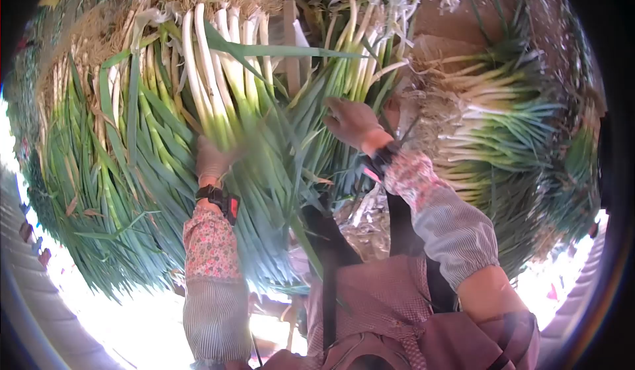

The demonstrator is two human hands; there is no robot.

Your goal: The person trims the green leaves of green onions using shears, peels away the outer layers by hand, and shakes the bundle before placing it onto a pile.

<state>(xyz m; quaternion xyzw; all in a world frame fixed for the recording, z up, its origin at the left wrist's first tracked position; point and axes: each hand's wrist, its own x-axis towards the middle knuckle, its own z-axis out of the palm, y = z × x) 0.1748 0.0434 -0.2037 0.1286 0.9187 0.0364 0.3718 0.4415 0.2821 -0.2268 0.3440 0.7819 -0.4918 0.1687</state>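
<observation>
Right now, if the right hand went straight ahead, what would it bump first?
The right hand would probably meet the green onion leaves just ahead, though depth is unclear.

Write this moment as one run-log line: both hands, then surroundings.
left hand: at green onions | right hand: at middle bunch, grip unclear | right side: more onions
</observation>
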